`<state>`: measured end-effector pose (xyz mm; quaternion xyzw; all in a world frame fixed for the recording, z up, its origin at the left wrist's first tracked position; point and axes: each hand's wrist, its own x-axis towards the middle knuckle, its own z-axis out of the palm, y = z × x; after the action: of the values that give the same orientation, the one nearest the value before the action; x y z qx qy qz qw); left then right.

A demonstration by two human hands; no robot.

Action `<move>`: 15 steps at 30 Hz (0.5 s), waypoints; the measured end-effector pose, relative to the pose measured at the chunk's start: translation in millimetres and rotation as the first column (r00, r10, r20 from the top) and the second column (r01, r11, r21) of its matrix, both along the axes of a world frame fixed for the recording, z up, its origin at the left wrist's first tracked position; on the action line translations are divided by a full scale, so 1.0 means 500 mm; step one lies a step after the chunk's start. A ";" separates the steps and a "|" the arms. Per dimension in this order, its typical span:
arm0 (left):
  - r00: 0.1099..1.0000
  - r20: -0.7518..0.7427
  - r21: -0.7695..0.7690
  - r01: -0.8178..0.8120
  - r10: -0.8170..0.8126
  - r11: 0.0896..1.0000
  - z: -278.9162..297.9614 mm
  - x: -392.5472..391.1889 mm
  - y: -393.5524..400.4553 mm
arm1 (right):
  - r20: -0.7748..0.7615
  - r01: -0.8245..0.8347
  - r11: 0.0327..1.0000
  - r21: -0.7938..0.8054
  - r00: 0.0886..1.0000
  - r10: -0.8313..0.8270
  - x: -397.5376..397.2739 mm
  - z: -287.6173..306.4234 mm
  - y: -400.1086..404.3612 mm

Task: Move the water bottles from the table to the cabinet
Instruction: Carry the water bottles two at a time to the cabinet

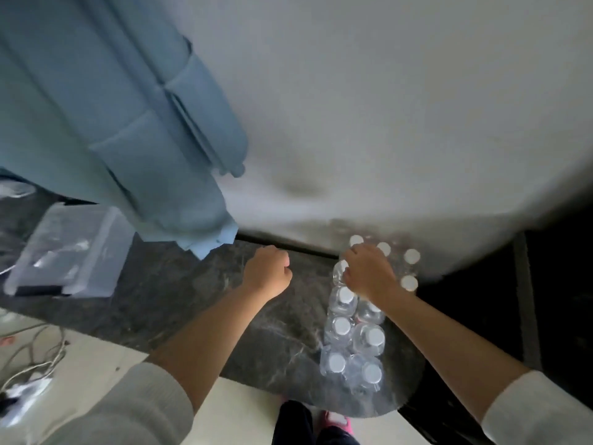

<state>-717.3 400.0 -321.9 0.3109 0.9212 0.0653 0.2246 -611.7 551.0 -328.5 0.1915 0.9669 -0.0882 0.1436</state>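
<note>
Several clear water bottles (354, 342) with white caps stand in rows on the right end of a dark marble table (179, 293), close to the white wall. My right hand (369, 271) is over the far rows with its fingers curled around the top of one bottle (340, 271). My left hand (268, 271) hovers as a closed fist above the bare table, left of the bottles, holding nothing.
A clear plastic box (67, 252) lies on the left part of the table. A blue garment (128, 123) hangs over the table's back left. White cables (29, 370) lie on the pale floor at left. A dark area (545, 316) lies right of the table.
</note>
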 end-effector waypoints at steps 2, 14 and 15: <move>0.996 -0.046 -0.008 -0.076 0.075 0.997 0.027 0.003 -0.071 | -0.047 -0.092 0.996 -0.003 0.995 0.092 -0.033 0.023 -0.051; 0.712 -0.290 0.019 -0.664 0.640 0.747 0.198 0.047 -0.581 | -0.173 -0.644 0.765 0.004 0.753 0.635 -0.212 0.161 -0.531; 0.653 -0.319 0.037 -0.716 0.687 0.698 0.216 0.055 -0.623 | -0.198 -0.675 0.737 0.017 0.721 0.664 -0.225 0.178 -0.578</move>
<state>-689.9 88.4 -214.0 -0.0736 0.9946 0.0550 0.0493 -724.3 262.2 -239.4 -0.1842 0.9769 -0.0755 0.0779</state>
